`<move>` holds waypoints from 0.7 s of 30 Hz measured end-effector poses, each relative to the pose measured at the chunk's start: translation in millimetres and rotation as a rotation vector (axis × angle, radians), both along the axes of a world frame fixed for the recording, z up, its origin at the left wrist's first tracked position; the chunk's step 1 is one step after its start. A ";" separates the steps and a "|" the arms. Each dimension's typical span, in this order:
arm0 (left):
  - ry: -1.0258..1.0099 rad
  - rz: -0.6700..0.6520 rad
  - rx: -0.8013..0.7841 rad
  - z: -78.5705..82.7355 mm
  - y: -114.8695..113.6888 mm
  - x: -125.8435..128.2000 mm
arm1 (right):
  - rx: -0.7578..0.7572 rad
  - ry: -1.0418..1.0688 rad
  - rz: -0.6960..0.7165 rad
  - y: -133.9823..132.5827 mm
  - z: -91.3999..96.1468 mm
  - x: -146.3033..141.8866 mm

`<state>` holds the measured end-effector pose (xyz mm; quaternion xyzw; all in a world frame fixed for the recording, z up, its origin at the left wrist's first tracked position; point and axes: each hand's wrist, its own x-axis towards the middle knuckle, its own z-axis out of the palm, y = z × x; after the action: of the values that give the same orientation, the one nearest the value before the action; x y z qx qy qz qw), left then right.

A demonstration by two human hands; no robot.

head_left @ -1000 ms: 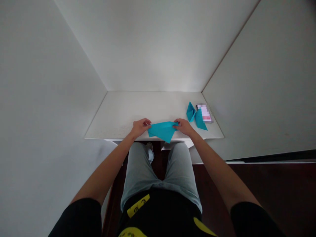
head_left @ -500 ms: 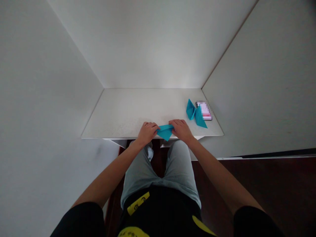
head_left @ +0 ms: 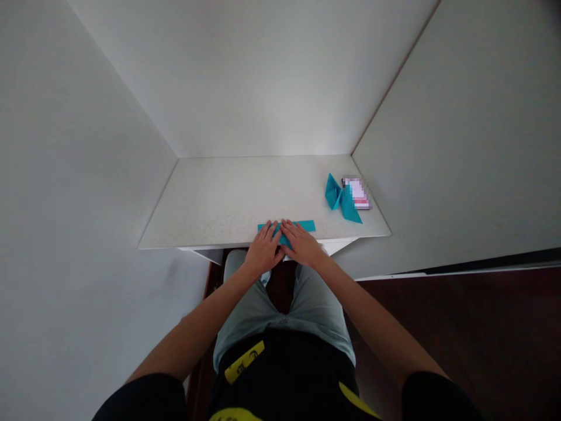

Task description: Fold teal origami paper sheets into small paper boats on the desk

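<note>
Open, flat, the left hand (head_left: pixel 263 250) and right hand (head_left: pixel 302 244) press a blue paper strip (head_left: pixel 303 225) onto the worktop (head_left: pixel 197 204); a folded blue paper shape (head_left: pixel 339 197) and a blurred phone (head_left: pixel 357 193) lie beyond the right hand.

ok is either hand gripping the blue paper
No grip: the left hand and right hand lie flat on top of the blue paper, around its middle.
</note>
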<state>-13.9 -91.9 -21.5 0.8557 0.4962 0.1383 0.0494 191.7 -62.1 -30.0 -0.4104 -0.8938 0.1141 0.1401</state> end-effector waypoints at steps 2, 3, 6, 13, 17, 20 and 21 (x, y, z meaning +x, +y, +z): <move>0.008 -0.010 -0.001 -1.2 -1.1 -5.6 | 0.019 -0.003 -0.024 -3.8 -1.9 8.8; 0.011 -0.009 -0.002 -1.4 -1.4 -8.5 | 0.029 -0.004 -0.041 -5.5 -2.4 15.4; 0.021 0.002 -0.005 -1.2 -1.9 -14.6 | 0.048 -0.010 -0.104 -10.1 -2.9 39.2; 0.036 0.072 0.004 -0.4 -3.1 -22.0 | 0.106 -0.062 -0.168 -17.2 -2.5 71.9; 0.034 0.080 0.006 3.2 -5.1 -31.7 | 0.126 -0.049 -0.178 -18.2 -2.0 70.2; 0.032 0.116 0.012 10.0 -5.7 -28.1 | 0.135 -0.035 -0.194 -18.9 -2.1 66.3; 0.033 0.134 0.013 12.5 -5.4 -24.0 | 0.136 -0.031 -0.203 -19.2 -2.1 65.0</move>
<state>-37.9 -97.3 -9.0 0.8229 0.5523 0.1305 0.0260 256.7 -81.3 -32.1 -0.4900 -0.8555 0.0321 0.1644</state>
